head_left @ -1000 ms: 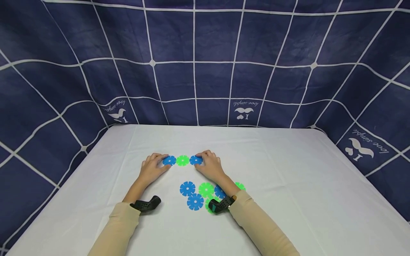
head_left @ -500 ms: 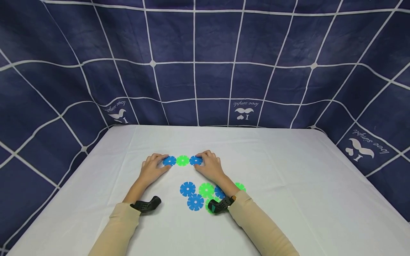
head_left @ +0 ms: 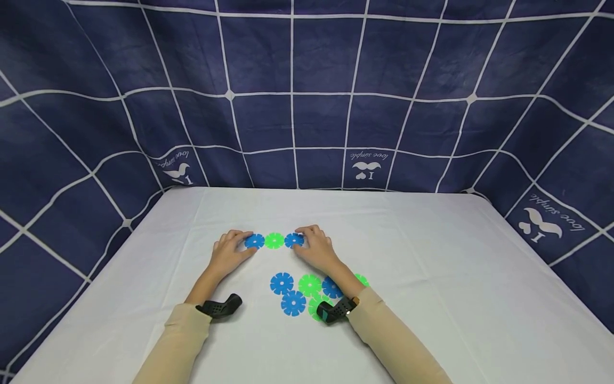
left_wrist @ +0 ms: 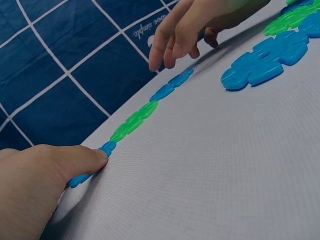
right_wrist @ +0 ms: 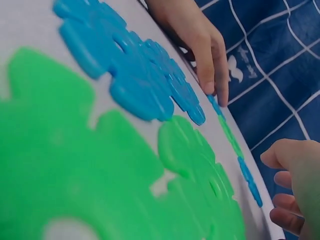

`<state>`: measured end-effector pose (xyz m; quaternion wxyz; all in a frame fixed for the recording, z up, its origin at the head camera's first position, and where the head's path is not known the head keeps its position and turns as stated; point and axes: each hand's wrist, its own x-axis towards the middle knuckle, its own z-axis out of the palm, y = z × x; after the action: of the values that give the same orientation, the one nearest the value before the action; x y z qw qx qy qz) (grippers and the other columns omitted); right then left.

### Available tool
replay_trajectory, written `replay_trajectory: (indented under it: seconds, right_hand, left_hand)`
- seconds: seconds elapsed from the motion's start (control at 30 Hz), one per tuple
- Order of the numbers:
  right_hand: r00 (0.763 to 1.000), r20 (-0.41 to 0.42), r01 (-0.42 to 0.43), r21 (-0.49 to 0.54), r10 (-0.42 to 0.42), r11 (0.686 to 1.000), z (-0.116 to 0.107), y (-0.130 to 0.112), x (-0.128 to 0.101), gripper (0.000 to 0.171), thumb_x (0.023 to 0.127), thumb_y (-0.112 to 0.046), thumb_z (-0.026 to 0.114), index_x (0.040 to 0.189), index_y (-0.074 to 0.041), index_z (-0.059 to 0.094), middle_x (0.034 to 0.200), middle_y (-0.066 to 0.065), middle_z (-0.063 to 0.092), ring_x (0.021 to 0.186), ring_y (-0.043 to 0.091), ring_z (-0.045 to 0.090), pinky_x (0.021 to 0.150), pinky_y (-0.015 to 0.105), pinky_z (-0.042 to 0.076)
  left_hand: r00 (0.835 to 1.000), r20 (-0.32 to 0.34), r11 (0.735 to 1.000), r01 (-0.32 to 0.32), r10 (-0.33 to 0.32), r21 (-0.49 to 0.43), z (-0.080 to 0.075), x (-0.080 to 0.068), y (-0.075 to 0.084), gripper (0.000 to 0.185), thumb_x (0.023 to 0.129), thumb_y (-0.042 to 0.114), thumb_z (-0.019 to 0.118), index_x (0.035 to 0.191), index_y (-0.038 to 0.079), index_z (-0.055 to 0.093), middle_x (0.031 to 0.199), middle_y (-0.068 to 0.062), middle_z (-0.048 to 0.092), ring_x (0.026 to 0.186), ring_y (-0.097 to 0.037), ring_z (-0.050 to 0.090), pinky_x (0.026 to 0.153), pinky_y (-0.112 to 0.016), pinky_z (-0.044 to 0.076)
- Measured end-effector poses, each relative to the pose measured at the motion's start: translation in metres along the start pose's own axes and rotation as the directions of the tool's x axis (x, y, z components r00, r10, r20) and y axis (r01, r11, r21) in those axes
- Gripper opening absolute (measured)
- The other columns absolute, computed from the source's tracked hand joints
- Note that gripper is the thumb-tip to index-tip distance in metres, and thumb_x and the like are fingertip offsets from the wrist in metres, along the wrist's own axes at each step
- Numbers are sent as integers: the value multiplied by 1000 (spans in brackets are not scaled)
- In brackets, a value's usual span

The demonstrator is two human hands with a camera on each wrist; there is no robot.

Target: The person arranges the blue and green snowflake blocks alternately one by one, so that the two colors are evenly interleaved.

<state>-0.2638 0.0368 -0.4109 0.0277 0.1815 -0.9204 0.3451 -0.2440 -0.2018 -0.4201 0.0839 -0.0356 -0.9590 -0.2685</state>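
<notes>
Three flat notched interlocking discs lie in a row on the white cloth: a left blue disc [head_left: 255, 241], a green disc [head_left: 274, 240] and a right blue disc [head_left: 293, 240]. My left hand [head_left: 228, 253] holds the left blue disc between thumb and index finger; in the left wrist view the thumb [left_wrist: 95, 159] lies against its edge. My right hand [head_left: 317, 250] is spread beside the right blue disc. Both wrist views show a gap between its loosely bent fingers [left_wrist: 159, 50] and the right blue disc [right_wrist: 250, 182].
Nearer my body lies a loose group of blue discs [head_left: 293, 303] and green discs [head_left: 309, 286], partly under my right forearm and wrist camera [head_left: 336, 310]. A dark blue grid-patterned curtain [head_left: 316, 122] hangs behind the white-covered table [head_left: 422, 240].
My right hand and wrist have shifted slightly to the right. My left hand and the row of discs look the same.
</notes>
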Motion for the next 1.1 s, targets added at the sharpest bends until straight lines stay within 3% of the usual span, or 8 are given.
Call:
replay_trajectory:
  seconds: [0.3,0.53,0.67,0.83,1.1]
  right_hand:
    - [997,35,75,-27,-74,997,-14,-5,-14,45,83,-31,56,125,-16,53,123,7,52,112,22,47,90,41,33]
    - [986,78,147,-43,-144,988,-22,-6,-35,41,83,-30,57,123,-17,54,117,4,55,94,14,49,80,33,32]
    - [977,110,187,-33,-182,982,-21,1,-47,36,83,-28,58,118,-19,57,113,2,55,95,13,49,81,34,32]
    - [958,177,230,-7,-226,973,-21,12,-56,30,83,-26,57,112,-20,59,108,-1,53,99,14,49,83,34,31]
    - [917,272,322,-66,-293,944,-23,19,-59,24,82,-29,54,106,-26,58,110,-7,51,103,9,45,87,33,30]
  left_hand:
    - [1000,1,1000,6,-6,-1,1,0,0,53,83,33,60,128,8,51,125,-17,48,115,-33,41,89,-47,28]
    - [1000,7,1000,2,-2,4,0,1,0,53,83,33,60,128,8,51,125,-17,48,116,-33,40,90,-48,28]
    - [1000,12,1000,-2,2,3,-1,0,1,52,83,33,60,128,7,50,125,-18,48,116,-34,40,90,-48,28]
    - [1000,3,1000,-4,4,-7,-1,-2,2,52,83,32,61,128,7,51,124,-17,48,115,-33,41,89,-48,28]
    - [1000,-2,1000,-16,16,-4,-1,-3,2,53,83,34,60,128,7,51,124,-17,47,114,-33,41,88,-47,28]
